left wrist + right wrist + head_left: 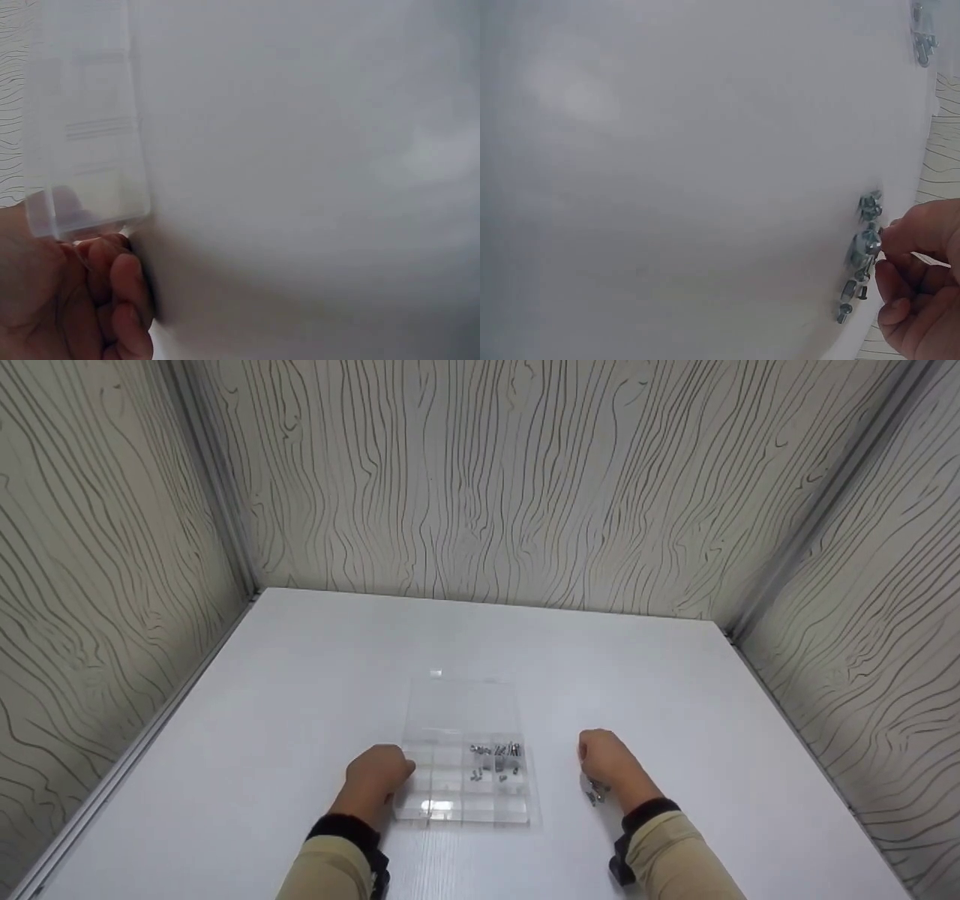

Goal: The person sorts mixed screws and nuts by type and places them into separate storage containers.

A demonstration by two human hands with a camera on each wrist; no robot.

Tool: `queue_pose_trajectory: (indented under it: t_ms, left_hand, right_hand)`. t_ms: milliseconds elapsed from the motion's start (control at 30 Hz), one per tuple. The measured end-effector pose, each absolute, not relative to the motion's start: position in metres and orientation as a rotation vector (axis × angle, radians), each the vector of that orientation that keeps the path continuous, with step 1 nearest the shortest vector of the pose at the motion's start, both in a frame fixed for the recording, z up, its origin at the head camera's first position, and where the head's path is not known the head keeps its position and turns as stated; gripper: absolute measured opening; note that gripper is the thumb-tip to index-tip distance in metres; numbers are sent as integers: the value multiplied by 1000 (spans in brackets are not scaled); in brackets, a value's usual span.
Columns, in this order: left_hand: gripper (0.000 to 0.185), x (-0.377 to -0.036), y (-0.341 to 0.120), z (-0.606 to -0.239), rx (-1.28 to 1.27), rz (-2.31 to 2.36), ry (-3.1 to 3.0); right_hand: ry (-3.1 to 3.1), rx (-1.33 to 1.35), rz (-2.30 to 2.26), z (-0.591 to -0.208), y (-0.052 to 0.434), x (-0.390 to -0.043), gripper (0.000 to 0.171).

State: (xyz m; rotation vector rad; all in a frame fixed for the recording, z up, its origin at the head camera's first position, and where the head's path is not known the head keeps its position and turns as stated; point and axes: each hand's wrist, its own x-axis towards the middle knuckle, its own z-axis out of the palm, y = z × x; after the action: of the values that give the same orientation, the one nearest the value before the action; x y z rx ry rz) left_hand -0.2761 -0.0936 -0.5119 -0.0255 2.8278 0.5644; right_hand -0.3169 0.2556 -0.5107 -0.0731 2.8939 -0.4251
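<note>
A clear plastic compartment box [448,813] lies with its lid [461,705] folded back. My left hand [377,776] grips the box's left side; in the left wrist view its curled fingers [126,276] sit at the box's corner. Small metal screws [512,750] fill some of the right-hand compartments. To the right of the box, my right hand [609,761] is over a small pile of loose screws [598,792]. In the right wrist view its thumb and forefinger pinch a silvery screw [868,241], with other screws [845,311] strewn close around.
The white table [315,660] carries the box and the loose screws. Patterned panels [465,480] stand at its back and both sides, with grey corner posts [214,480] between them.
</note>
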Motion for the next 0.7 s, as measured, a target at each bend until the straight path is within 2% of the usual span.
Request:
queue_pose_trajectory:
  t_ms: [167,500,700]
  left_hand:
    - [32,-276,-93,-511,-21,575,2800]
    - [33,-276,-94,-510,-20,580,2810]
    - [34,-275,-93,-510,-19,579,2808]
  right_hand:
    - [2902,-110,-415,-507,246,-318,14]
    - [3022,-521,-680,-487,179,-312,10]
    - [2978,-532,-697,-483,153,-308,10]
